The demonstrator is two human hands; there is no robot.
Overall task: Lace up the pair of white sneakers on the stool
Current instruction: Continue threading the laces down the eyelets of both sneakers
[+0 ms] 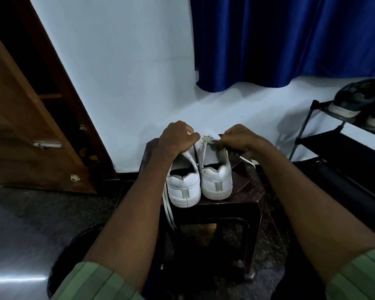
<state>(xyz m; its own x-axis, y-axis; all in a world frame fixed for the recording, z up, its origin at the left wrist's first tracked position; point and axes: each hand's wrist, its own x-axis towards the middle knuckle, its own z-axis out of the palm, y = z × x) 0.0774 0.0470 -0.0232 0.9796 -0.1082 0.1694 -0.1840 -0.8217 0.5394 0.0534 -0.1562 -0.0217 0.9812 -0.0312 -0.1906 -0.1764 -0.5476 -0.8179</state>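
Both hands at the laces of two white sneakers on a dark stool.

The left hand [178, 138], fingers curled, sits over the left sneaker [183, 187]; what it holds I cannot tell. The right hand [236, 139] pinches the lace [208, 140] of the right sneaker [217, 180]. Both shoes stand heel-first below the hands on the stool [247, 191]; loose laces [168, 211] hang under the left wrist.

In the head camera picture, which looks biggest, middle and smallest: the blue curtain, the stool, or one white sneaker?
Largest to smallest as they look:
1. blue curtain
2. stool
3. right sneaker
The two sneakers look about alike. The curtain hangs farther away and runs past the picture's edge, so it is probably bigger still.
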